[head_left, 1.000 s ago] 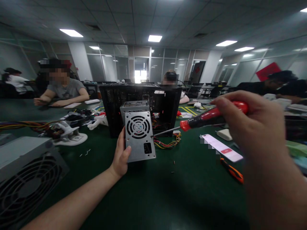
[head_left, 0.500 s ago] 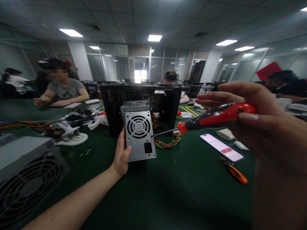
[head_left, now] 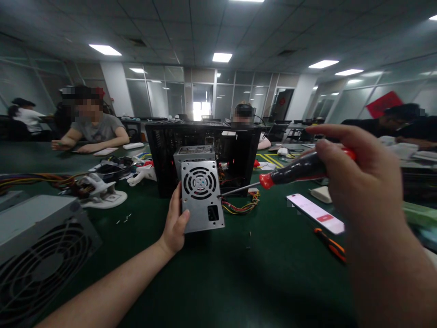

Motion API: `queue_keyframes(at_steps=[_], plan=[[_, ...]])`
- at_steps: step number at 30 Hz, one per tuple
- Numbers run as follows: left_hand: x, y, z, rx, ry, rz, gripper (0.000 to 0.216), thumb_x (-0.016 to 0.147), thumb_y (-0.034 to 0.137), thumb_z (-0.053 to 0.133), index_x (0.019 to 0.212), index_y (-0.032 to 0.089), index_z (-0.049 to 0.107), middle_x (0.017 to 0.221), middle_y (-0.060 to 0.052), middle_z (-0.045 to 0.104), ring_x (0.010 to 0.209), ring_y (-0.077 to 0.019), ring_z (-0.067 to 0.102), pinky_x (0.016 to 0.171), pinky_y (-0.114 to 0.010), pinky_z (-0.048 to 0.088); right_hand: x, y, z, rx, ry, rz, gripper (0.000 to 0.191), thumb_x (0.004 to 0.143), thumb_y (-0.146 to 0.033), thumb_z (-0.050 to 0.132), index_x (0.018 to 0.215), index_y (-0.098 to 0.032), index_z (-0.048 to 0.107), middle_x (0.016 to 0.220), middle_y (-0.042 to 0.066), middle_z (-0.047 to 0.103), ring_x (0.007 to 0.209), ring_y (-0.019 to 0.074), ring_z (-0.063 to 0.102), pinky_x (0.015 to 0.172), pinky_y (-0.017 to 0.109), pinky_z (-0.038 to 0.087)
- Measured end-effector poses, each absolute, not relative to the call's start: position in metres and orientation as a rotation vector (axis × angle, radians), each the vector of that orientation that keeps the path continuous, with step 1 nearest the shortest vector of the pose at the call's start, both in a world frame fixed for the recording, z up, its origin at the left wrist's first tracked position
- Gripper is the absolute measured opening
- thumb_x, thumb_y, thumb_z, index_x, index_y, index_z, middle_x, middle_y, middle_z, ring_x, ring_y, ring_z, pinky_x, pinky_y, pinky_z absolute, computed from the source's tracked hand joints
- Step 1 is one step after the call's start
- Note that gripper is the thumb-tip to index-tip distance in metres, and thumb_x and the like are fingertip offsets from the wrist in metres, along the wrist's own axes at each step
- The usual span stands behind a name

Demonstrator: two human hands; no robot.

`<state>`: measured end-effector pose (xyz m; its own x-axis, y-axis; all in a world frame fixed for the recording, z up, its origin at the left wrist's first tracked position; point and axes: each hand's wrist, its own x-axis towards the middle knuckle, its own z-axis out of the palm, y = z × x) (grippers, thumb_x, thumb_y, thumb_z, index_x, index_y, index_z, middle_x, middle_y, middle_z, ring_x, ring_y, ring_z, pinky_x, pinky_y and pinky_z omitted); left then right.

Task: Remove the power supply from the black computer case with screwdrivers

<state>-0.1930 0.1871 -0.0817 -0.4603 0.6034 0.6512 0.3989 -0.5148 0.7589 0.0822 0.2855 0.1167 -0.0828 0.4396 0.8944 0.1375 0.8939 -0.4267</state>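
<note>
My left hand (head_left: 175, 223) grips the left side of a grey computer power supply (head_left: 201, 214), thumb on its front plate with the round fan grille and the power socket. It stands tilted before an open black computer case (head_left: 164, 159). My right hand (head_left: 355, 168) is closed round the handle of a red and black screwdriver (head_left: 297, 171). The screwdriver's shaft points left, its tip at the right edge of the plate. Coloured cables (head_left: 244, 208) trail from behind the power supply. Two small screws (head_left: 249, 240) lie on the green table in front.
A larger power supply (head_left: 44, 237) fills the left foreground. Several small light pieces (head_left: 124, 218) lie beside it. On the right are a phone (head_left: 317, 214), an orange-black tool (head_left: 331, 246) and a white box (head_left: 321, 194). A person in grey (head_left: 99, 130) sits across the table.
My right hand has turned about the screwdriver handle, with the thumb now on top. The screwdriver tip stays at the plate's right edge. The whole view has shifted slightly.
</note>
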Motion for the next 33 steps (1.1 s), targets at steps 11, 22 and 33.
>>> queue_keyframes(at_steps=[11, 22, 33], plan=[[-0.19, 0.187, -0.079, 1.537, 1.461, 2.12, 0.079, 0.09, 0.062, 0.055, 0.158, 0.026, 0.035, 0.166, -0.011, 0.036, 0.155, -0.0368, 0.031, 0.13, -0.058, 0.017, 0.11, 0.278, 0.129, -0.269, -1.993, 0.618, 0.029, 0.077, -0.025, 0.073, 0.103, -0.036, 0.074, 0.103, -0.003, 0.075, 0.088, 0.0163, 0.075, 0.066, 0.021, 0.062], [-0.191, 0.186, -0.08, 1.508, 1.471, 2.124, 0.08, 0.09, 0.062, 0.055, 0.158, 0.024, 0.035, 0.166, -0.011, 0.038, 0.154, -0.0353, 0.033, 0.13, -0.054, 0.02, 0.094, 0.28, 0.122, -0.501, -1.828, 0.256, 0.031, 0.078, -0.047, 0.077, 0.102, -0.028, 0.072, 0.086, 0.0, 0.074, 0.071, 0.0181, 0.069, 0.058, 0.031, 0.054], [-0.189, 0.187, -0.081, 1.488, 1.452, 2.099, 0.079, 0.091, 0.061, 0.054, 0.159, 0.026, 0.033, 0.166, -0.01, 0.038, 0.154, -0.0354, 0.034, 0.129, -0.054, 0.024, 0.126, 0.276, 0.122, -0.348, -2.131, 0.455, 0.061, 0.08, -0.045, 0.075, 0.138, -0.045, 0.059, 0.127, 0.001, 0.072, 0.095, 0.0256, 0.077, 0.065, 0.03, 0.065]])
